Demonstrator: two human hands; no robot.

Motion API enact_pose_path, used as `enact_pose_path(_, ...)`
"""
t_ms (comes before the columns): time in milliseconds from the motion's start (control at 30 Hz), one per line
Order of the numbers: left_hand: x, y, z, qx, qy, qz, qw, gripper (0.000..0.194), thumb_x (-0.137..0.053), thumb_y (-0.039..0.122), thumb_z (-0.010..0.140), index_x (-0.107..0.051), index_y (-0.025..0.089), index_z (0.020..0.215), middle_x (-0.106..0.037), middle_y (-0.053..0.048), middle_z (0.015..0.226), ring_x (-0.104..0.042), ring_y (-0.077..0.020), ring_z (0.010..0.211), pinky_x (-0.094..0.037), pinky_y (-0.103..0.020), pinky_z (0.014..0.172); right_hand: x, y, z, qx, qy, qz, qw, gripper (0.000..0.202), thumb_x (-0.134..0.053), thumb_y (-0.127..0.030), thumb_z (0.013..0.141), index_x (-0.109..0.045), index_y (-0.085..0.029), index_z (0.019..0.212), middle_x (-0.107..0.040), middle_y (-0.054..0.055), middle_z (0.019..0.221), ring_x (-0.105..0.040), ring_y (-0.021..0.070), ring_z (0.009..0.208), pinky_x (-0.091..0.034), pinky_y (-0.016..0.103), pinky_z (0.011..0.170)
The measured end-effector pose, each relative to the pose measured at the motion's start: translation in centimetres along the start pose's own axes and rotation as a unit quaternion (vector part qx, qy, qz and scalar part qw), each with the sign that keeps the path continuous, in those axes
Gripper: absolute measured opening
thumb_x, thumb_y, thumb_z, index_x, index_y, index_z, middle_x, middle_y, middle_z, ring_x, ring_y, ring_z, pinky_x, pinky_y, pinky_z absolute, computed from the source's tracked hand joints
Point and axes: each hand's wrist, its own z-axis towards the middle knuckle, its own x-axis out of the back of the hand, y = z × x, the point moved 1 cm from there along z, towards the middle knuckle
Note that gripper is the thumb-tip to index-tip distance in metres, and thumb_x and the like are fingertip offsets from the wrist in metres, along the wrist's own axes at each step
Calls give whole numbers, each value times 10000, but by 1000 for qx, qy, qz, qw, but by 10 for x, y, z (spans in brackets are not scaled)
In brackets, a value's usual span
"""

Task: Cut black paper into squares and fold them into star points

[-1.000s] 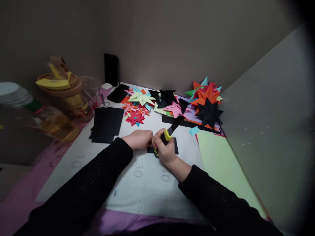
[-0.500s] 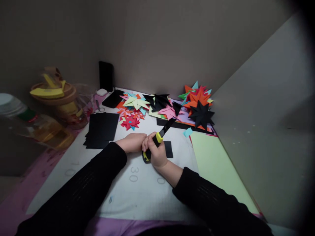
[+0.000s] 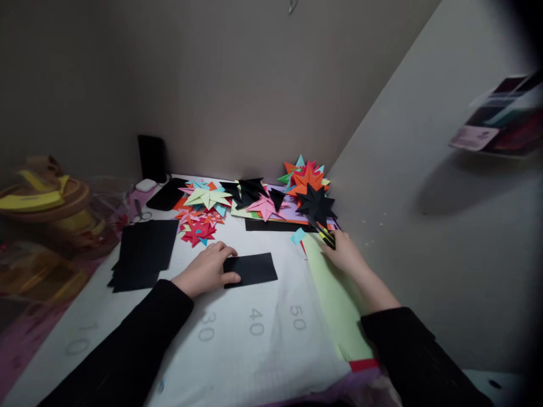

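A black paper rectangle [image 3: 257, 269] lies on the white, number-marked work surface [image 3: 229, 367]. At its left end is my left hand [image 3: 208, 268], with the thumb on the paper and the fingers bent over the upper left corner. Off to the right, my right hand [image 3: 343, 249] is closed around a black and yellow utility knife [image 3: 327, 236]. The knife is over the top end of the pale green paper [image 3: 335, 305], its blade towards a black folded paper star [image 3: 316, 203].
A stack of black paper sheets [image 3: 146, 246] lies left. Colourful folded paper stars [image 3: 207, 198] line the back. Scissors [image 3: 141, 212], a phone [image 3: 167, 194] and a cup with a brown lid [image 3: 46, 198] are at the left. A wall [image 3: 382, 186] borders the right side.
My right hand has carried the utility knife away from the black paper to the right. My left hand now shows at the paper's left end. The view has shifted right.
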Motion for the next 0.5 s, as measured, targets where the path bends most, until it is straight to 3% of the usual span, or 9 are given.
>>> enact_pose_path(67, -3, 3, -1, 16, -9, -6, 1000, 533, -690, 407, 669, -566, 189, 1140, -564, -95, 1028, -533, -283, 973, -405, -354, 826, -1, 15, 5, -13, -23, -6, 1000, 366, -660, -188, 618, -599, -113, 970, -595, 180, 970, -562, 337, 961, -413, 429, 843)
enact_pose_path(167, -7, 2, 0, 49, -8, -60, 997, 492, -690, 311, 645, -570, 188, 1107, -584, -62, 945, -556, -243, 868, -409, -315, 743, 0, 17, 9, -3, -46, 13, 999, 305, -702, -164, 565, -651, -112, 861, -617, 179, 919, -562, 359, 970, -400, 456, 873)
enact_pose_path(267, -6, -1, 3, 72, -11, -144, 987, 193, -634, 321, 691, -621, 181, 823, -568, -5, 736, -529, -180, 678, -372, -266, 616, 0, -5, 8, 43, -49, 68, 996, 345, -709, -234, 614, -661, -133, 940, -608, 169, 1028, -540, 331, 1043, -387, 429, 922)
enact_pose_path(300, -4, -1, 4, 81, -5, -182, 980, 173, -617, 348, 710, -599, 177, 719, -541, 8, 665, -503, -164, 626, -352, -257, 582, -1, -17, 5, 63, -52, 94, 992, 352, -684, -272, 663, -652, -152, 992, -604, 150, 1064, -545, 299, 1049, -399, 400, 919)
enact_pose_path(367, -1, 1, 5, 104, 38, -285, 952, 269, -592, 410, 741, -538, 173, 626, -490, 26, 595, -456, -138, 573, -326, -241, 546, -8, -45, -4, 100, -66, 153, 981, 354, -614, -348, 752, -619, -187, 1068, -616, 102, 1057, -585, 233, 978, -460, 336, 829)
enact_pose_path(433, 0, 6, 6, 135, 115, -401, 899, 304, -584, 450, 757, -513, 173, 657, -466, 41, 592, -417, -112, 538, -302, -220, 512, -20, -76, -17, 117, -75, 224, 965, 352, -483, -410, 850, -567, -200, 1119, -633, 66, 951, -611, 181, 843, -492, 298, 714)
enact_pose_path(500, -3, 12, 6, 163, 172, -479, 845, 309, -587, 465, 765, -498, 175, 704, -439, 60, 575, -367, -86, 490, -259, -201, 470, -36, -104, -32, 86, -81, 428, 896, 379, -503, -446, 843, -527, -199, 1130, -617, 56, 915, -596, 165, 761, -479, 274, 610)
